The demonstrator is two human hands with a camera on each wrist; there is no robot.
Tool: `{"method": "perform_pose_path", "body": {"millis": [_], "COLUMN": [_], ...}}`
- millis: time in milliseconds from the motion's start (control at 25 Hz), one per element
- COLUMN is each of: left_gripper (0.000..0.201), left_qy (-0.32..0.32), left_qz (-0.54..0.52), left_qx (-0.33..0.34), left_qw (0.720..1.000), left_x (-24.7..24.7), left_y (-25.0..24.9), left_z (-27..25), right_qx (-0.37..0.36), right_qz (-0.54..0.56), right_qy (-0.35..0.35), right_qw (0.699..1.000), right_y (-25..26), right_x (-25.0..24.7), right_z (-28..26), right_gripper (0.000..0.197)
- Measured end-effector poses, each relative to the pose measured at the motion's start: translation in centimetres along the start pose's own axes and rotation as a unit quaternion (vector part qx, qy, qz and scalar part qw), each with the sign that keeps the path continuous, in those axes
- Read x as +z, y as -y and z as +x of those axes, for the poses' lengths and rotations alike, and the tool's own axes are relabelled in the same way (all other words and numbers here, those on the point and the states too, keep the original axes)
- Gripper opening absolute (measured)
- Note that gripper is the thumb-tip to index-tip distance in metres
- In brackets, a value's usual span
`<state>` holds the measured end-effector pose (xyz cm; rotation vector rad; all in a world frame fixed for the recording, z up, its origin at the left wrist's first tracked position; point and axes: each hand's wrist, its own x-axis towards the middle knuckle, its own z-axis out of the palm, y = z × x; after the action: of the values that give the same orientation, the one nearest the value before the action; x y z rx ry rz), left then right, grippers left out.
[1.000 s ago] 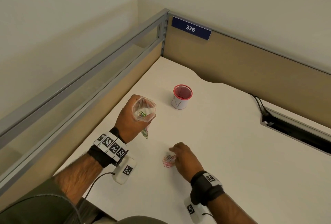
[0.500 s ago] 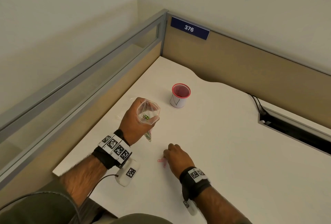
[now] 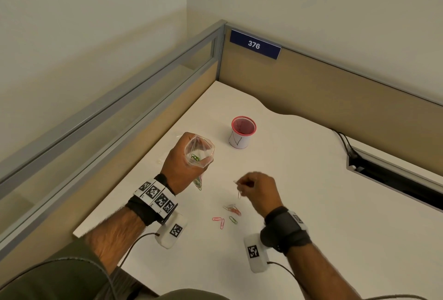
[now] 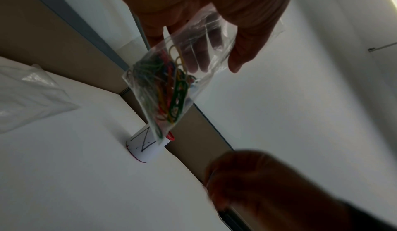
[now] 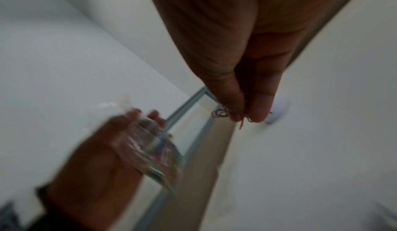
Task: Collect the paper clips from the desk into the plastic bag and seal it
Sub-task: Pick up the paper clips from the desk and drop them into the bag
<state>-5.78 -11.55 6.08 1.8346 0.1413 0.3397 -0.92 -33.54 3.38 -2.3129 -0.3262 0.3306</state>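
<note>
My left hand (image 3: 182, 163) holds a clear plastic bag (image 3: 199, 152) above the desk with its mouth held open and facing up. Coloured paper clips (image 4: 165, 88) fill the bag's lower part. My right hand (image 3: 256, 188) is lifted off the desk to the right of the bag and pinches a few paper clips (image 5: 243, 114) between thumb and fingertips; one clip (image 3: 239, 194) dangles below them. Several pink, green and red clips (image 3: 229, 213) lie loose on the white desk (image 3: 311, 203) beneath and in front of that hand.
A red-rimmed cup (image 3: 242, 131) with a white paper wrap stands behind the hands. Another clear plastic sheet or bag (image 4: 28, 95) lies on the desk to the left. Cubicle partitions (image 3: 335, 93) bound the desk at left and back; a cable slot (image 3: 395, 175) opens at right.
My right hand rose from the desk, where it was gathering clips, and now carries a pinch of them toward the bag. The left hand and bag have stayed nearly still.
</note>
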Motion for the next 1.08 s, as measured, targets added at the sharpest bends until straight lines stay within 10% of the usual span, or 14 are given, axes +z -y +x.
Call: {"method": "perform_pose_path", "body": {"millis": [280,600,800,1080], "left_gripper": [0.035,0.042,0.035,0.035], "left_qy": [0.018,0.015,0.012,0.016], "left_qz": [0.044,0.064,-0.006,-0.035], "left_qx": [-0.016,-0.009,0.012,0.011], "left_qw": [0.999,0.998,1.0,0.999], "left_x": [1.7,1.3,0.9,0.4], "left_y": [0.8,1.1,1.0,1.1], "left_z": [0.6,0.9,0.6,0.2], "right_qx": [-0.169,-0.211,-0.14,0.048], "right_qz": [0.049,-0.087,-0.06,-0.236], "right_qy": [-0.041,-0.076,-0.123,0.12], "right_qw": [0.983,0.971,0.981,0.963], "right_y": [11.8,14.0,7.6,-5.5], "right_x": [-3.5,-3.9,-5.5,3.9], "right_z": [0.3,0.3,1.7,-0.3], "right_gripper": [0.009,0.01,0.008,0.03]}}
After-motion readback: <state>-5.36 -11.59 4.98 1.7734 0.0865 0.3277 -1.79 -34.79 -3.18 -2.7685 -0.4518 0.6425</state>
